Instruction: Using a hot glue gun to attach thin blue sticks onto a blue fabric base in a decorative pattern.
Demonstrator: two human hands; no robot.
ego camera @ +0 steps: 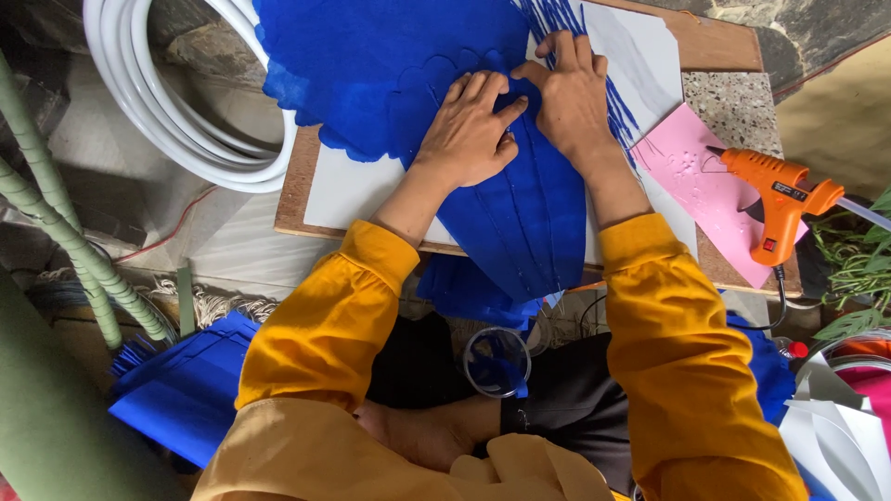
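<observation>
A long blue petal-shaped piece of crepe paper (520,223) lies on a white sheet (348,190) over a wooden board (715,42), its narrow end hanging off the near edge toward the person's lap. Both hands press flat on its upper part: the left hand (469,130) with fingers spread and palm down, the right hand (568,93) just at its 2 o'clock, fingertips bearing on the seam where this piece meets a larger scalloped blue sheet (371,65) at 11 o'clock. Neither hand grips anything; both are open and pushing down.

Judging by this, the piece looks already laid and is being pressed to bond, so the joining here seems nearly done. More blue paper (186,390) lies on the floor at 7 o'clock, which suggests further pieces remain.

At 3 o'clock an orange hot glue gun (775,190) rests on a pink sheet (696,186), set aside. A coil of white tubing (176,111) lies at 10 o'clock, and a clear plastic cup (497,362) sits at 6 o'clock near the lap.
</observation>
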